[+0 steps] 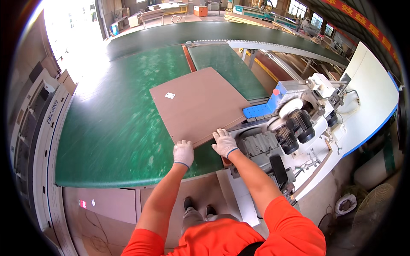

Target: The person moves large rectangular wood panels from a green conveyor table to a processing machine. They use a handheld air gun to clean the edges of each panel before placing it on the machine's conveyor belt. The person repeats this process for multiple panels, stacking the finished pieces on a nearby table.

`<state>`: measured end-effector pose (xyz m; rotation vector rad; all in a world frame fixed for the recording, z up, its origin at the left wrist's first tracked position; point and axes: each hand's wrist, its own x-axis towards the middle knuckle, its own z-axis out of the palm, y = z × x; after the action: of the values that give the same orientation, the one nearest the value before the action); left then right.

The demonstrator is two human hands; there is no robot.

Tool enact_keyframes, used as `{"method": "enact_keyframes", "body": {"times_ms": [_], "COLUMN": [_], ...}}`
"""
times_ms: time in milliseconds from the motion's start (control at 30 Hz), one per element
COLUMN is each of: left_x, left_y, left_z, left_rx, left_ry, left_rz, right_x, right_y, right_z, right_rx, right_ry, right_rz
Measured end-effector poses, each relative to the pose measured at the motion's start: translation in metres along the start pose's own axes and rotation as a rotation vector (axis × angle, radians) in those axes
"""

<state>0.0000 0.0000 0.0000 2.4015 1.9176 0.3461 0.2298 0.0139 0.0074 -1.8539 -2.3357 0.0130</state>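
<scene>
A large flat brown panel (200,104) with a small white label (170,95) lies askew on a green conveyor belt (106,123), its right corner by the blue plate of a machine. My left hand (183,152), in a white glove, is closed on the panel's near corner, fingers curled over the edge. Farther right along the same near edge, my right hand (224,143), also gloved, grips the panel with its fingertips on top. Both thumbs are partly hidden.
Right beside the belt stands a machine with black motors (294,132) and a blue guide plate (256,111). Another belt (179,34) runs across behind. A white machine housing (47,141) stands at left. Below the near belt edge lies another brown panel (111,205).
</scene>
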Motion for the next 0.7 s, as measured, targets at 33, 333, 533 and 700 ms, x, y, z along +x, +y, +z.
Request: {"method": "enact_keyframes", "body": {"times_ms": [33,333,533,700], "left_x": [0.001,-0.035,-0.180,-0.345], "left_y": [-0.006,-0.046,-0.069,-0.038], "left_z": [0.002,0.000,-0.025,-0.063], "left_rx": [0.023,-0.003,0.097,-0.051], "left_ry": [0.008,0.113,0.002,0.004], "left_rz": [-0.017,-0.111,-0.263,-0.361], "right_x": [0.007,-0.010,-0.055,-0.153], "right_y": [-0.007,-0.054,-0.069,-0.100], "right_z": [0.002,0.000,0.034,0.034], "right_rx": [0.002,0.162,0.888,1.582], "right_ry": [0.003,-0.034,0.039,-0.795], "right_rz": [-0.005,-0.201,0.344,0.850]}}
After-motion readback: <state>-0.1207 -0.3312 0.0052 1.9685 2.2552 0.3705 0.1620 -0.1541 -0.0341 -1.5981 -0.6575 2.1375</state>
